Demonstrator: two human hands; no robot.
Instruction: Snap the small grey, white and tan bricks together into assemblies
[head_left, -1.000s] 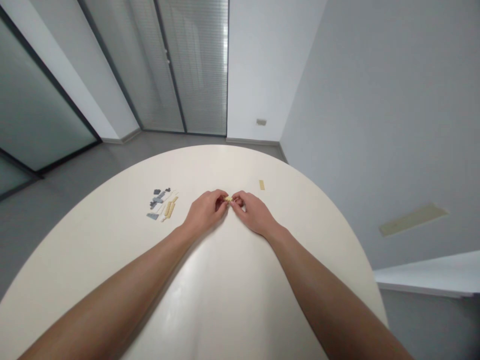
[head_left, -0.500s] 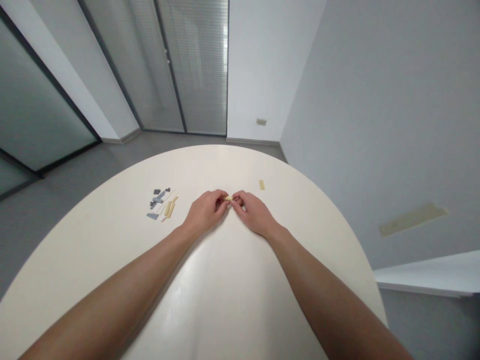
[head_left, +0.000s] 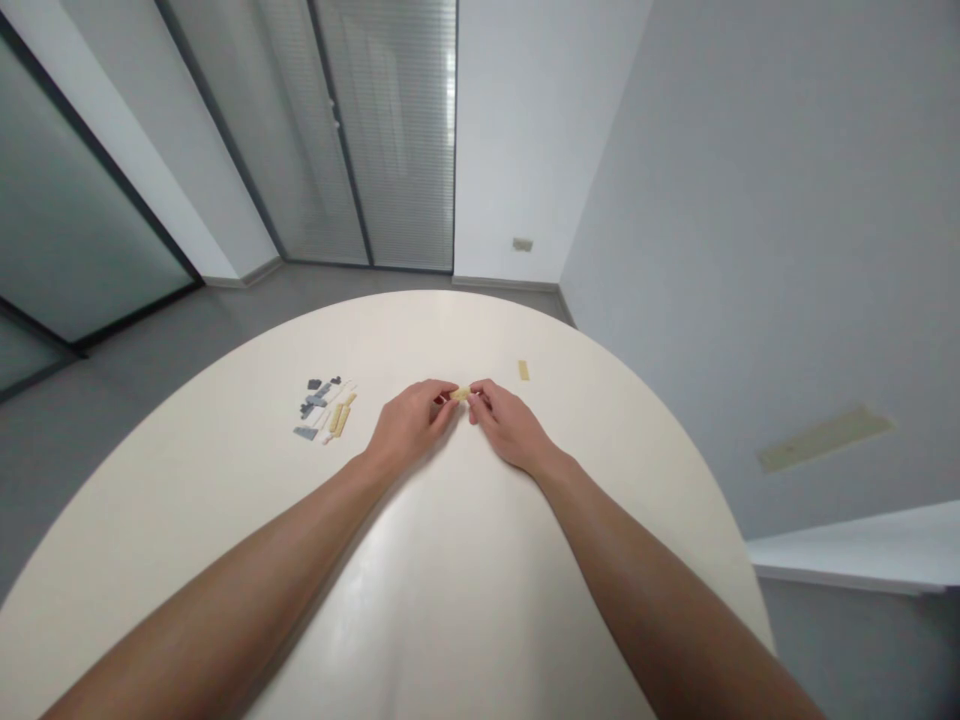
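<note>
A small yellowish building-block piece (head_left: 460,394) is pinched between both hands above the middle of the table. My left hand (head_left: 411,420) closes thumb and forefinger on its left side. My right hand (head_left: 508,422) has its fingertips on the right end. Fingers cover part of the piece, so its exact form is hard to make out. To the left of my left hand lies a loose group of parts: yellow bricks (head_left: 340,418), grey pieces (head_left: 316,400), a grey plate (head_left: 305,433) and a dark piece (head_left: 313,384).
The round white table (head_left: 465,600) carries everything. A flat yellow piece (head_left: 523,370) lies beyond my right hand. Past the far edge are a glass partition (head_left: 405,150) and a white wall (head_left: 525,150); a grey wall (head_left: 787,250) stands at the right.
More of the yellowish piece now shows between my fingertips. The fingers of my right hand have shifted slightly on it; the parts on the table have not moved.
</note>
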